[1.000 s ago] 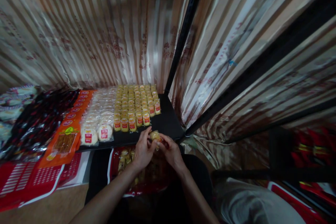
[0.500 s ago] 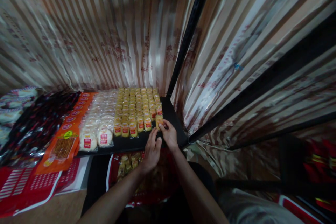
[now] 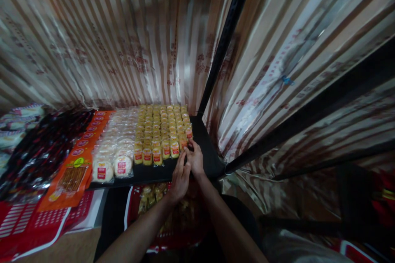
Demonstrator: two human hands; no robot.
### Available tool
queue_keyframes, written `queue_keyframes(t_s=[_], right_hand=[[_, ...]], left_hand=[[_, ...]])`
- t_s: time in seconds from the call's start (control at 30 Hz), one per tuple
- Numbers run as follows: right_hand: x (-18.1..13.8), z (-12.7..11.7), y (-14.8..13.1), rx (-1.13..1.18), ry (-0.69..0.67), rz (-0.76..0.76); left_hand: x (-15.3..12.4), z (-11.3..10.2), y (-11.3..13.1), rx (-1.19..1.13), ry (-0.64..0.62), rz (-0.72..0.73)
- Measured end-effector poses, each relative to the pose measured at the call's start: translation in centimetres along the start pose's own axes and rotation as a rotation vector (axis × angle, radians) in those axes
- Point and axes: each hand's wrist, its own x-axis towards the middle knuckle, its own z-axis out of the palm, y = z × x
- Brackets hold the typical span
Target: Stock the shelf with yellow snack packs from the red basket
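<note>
Though dim light and overlapping fingers blur the detail, the right hand [image 3: 195, 157] pinches a yellow packet [image 3: 183, 141] at the front right corner of the packet block [image 3: 160, 125] on the black shelf [image 3: 205, 158]. The left hand [image 3: 180, 176] lies against the right, just in front of that block; whether it grips anything cannot be told. Below the block's front edge, a red basket [image 3: 127, 213], partly hidden by both forearms, holds loose snack packs [image 3: 151, 194].
</note>
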Motion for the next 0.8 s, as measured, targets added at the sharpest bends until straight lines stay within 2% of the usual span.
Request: queue_keyframes(t_s=[0.1,0.2,0.33,0.6,0.8], right_hand=[[-0.6,-0.5,-0.5,-0.145,0.068,-0.039],[-1.0,-0.7,-0.8,-0.239,0.043,-0.06],[-1.2,-0.7,-0.6,-0.157,-0.033,-0.055],[-1.1,-0.7,0.2,-0.188,-0.032,-0.116],[-1.7,-1.1,-0.5,-0.157,0.01,-0.116]], left_hand=[[0.1,0.1,-0.5,-0.035,-0.009,0.013],[0.2,0.2,-0.8,-0.053,-0.031,0.015],[0.6,0.4,-1.1,-0.074,-0.034,0.007],[1.4,0.9,-1.8,-0.062,0.022,-0.029],[0.3,0.1,-0.5,0.072,0.004,0.072]])
